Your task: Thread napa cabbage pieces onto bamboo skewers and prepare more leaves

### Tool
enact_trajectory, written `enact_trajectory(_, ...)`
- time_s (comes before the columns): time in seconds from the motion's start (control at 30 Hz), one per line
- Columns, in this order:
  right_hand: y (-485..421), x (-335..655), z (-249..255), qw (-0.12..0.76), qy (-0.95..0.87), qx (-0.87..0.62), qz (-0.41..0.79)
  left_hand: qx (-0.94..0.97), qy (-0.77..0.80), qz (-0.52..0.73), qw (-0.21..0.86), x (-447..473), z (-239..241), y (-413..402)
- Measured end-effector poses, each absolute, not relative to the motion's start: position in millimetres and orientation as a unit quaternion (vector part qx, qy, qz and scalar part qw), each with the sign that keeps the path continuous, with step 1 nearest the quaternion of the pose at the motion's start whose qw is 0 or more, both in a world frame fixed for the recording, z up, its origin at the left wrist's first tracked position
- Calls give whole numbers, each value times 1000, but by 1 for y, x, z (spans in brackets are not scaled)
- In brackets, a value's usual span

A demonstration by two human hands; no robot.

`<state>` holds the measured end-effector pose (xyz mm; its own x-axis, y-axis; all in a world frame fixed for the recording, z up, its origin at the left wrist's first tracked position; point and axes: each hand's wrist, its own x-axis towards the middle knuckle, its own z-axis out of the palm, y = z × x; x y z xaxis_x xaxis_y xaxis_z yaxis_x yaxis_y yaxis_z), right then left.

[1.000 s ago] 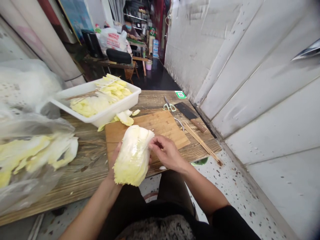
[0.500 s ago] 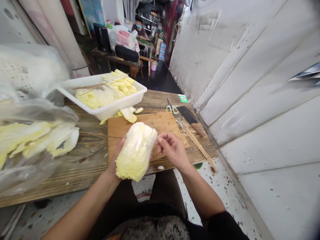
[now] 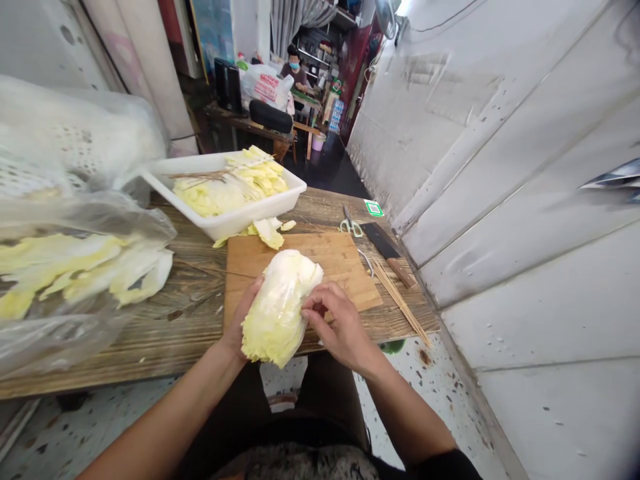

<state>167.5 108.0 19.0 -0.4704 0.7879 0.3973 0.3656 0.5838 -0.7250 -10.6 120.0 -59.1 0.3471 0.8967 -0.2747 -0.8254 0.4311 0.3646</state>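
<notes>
A pale napa cabbage [image 3: 283, 307] is tilted over the front part of the wooden cutting board [image 3: 350, 267], its leafy end toward me. Its surface has a glossy shine, perhaps thin clear film. My left hand [image 3: 240, 327] grips it from the left and below, with most fingers hidden behind it. On the other side, my right hand [image 3: 337, 320] touches the cabbage's right flank, thumb and forefinger pinched together. What lies between those fingertips, if anything, is too small to make out.
Behind the board stands a white tray [image 3: 225, 227] of cabbage leaves and skewers. To the right lie scissors [image 3: 351, 227], a cleaver [image 3: 383, 243] and a bundle of bamboo skewers [image 3: 403, 303]. Plastic bags with leaves [image 3: 90, 267] fill the left. A person [image 3: 295, 70] sits far back.
My right hand has moved from beside the cabbage's upper right edge down and left onto its side. My left hand keeps hold of the cabbage. The view has shifted slightly.
</notes>
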Motion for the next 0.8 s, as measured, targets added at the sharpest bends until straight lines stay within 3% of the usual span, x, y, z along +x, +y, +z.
enact_trajectory(0.8,104,178,23,304,-848,-343,267,86,210,492,840,-4,-52,116)
